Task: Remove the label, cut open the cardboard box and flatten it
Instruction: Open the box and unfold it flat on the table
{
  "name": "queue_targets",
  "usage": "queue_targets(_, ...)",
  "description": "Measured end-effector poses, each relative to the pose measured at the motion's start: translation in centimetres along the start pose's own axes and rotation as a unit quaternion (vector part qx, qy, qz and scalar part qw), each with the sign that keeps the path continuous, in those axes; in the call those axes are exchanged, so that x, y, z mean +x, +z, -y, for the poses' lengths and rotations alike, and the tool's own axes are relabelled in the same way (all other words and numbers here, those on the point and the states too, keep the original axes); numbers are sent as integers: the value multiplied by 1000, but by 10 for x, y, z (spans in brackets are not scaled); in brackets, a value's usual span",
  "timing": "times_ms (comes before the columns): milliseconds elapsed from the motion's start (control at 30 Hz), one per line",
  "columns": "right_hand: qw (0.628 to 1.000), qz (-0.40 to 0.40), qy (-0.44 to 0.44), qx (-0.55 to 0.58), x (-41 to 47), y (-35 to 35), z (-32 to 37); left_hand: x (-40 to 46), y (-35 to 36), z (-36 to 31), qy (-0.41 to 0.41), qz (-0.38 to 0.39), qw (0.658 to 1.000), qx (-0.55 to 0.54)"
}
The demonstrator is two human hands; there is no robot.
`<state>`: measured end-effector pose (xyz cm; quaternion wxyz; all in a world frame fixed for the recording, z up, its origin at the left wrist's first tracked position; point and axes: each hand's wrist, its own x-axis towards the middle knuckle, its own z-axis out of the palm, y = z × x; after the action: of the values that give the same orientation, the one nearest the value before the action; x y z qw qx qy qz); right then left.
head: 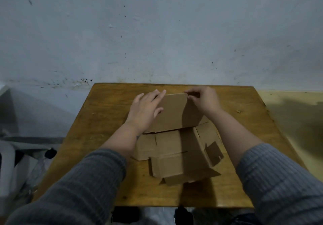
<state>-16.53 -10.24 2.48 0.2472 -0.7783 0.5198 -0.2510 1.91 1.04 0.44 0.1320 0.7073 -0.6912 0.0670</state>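
I can read no writing, brand or label anywhere on the box (174, 142); its brown faces look plain from here. It sits mid-table (90, 119), already opened out, partly collapsed, with nothing inside that I can see. Its long run goes from my near edge away toward the wall (157, 32). The far panel (174, 112) tilts up off the rest, its free edge pointing at the wall. Nearer me the lower panels lie mostly flat, with slit tabs showing, and one side flap (212, 152) on the right stands partly up with a cut-out in it. A small flap at the near end juts toward me.

My left hand (146, 108) lies flat, fingers spread, palm down on the left part of the raised panel. My right hand (203, 99) is curled at the panel's far right corner, fingertips pinching that edge. Both grey sleeves (90, 181) are pushed back from the wrists.
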Motion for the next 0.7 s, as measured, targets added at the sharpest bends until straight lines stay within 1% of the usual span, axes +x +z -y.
queue_targets(133, 1000, -18, 0, -7, -40, -8, -9, -19, -13, -13, 5, -17, 997, -76)
queue_targets(233, 1000, -6, 3, 4, -72, -13, -13, -38, -17, -27, -28, 14, 993, -117)
queue_targets(300, 1000, 5, 9, 12, -94, -17, -13, -48, -19, -36, -54, 64, 986, -142)
queue_targets(400, 1000, 17, 18, 10, -124, -21, -17, -59, -18, -49, -87, 169, 971, -147)
queue_targets(500, 999, 33, 0, -27, -148, -19, -28, -66, -9, -60, -104, 269, 943, -165)
queue_targets(600, 996, 69, -30, -53, -167, -16, -43, -74, 5, -67, -85, 374, 910, -158)
queue_targets(633, 994, 79, -51, -62, -172, -13, -50, -77, 9, -69, -73, 389, 908, -135)
queue_targets(700, 990, 104, -73, -66, -179, -7, -61, -82, 18, -73, -61, 388, 915, -92)
